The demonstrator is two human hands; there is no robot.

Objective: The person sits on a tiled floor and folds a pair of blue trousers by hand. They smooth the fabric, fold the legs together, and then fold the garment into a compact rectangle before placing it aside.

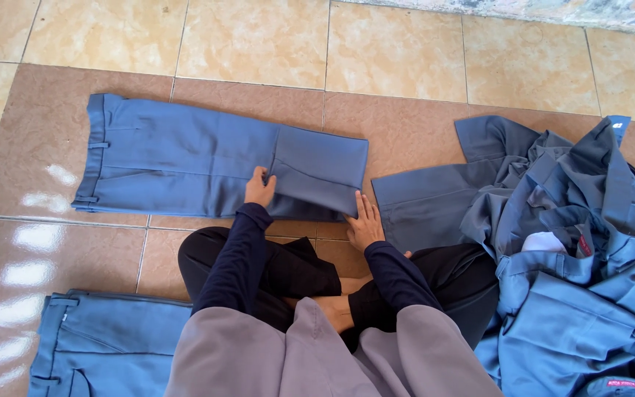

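Observation:
A pair of blue-grey trousers (178, 158) lies flat on the tiled floor in front of me, waistband to the left, its leg end folded back over itself at the right (321, 169). My left hand (259, 189) pinches the near edge of the folded part at its left side. At the fold's lower right corner, my right hand (364, 223) lies flat with fingers spread on the cloth. Both arms wear dark navy sleeves. I sit cross-legged in black trousers.
A heap of crumpled blue-grey garments (575, 250) fills the right side, one piece spread flat toward me (420, 206). Another folded blue pair (104, 342) lies at the lower left. Tan and brown floor tiles (259, 44) stretch beyond.

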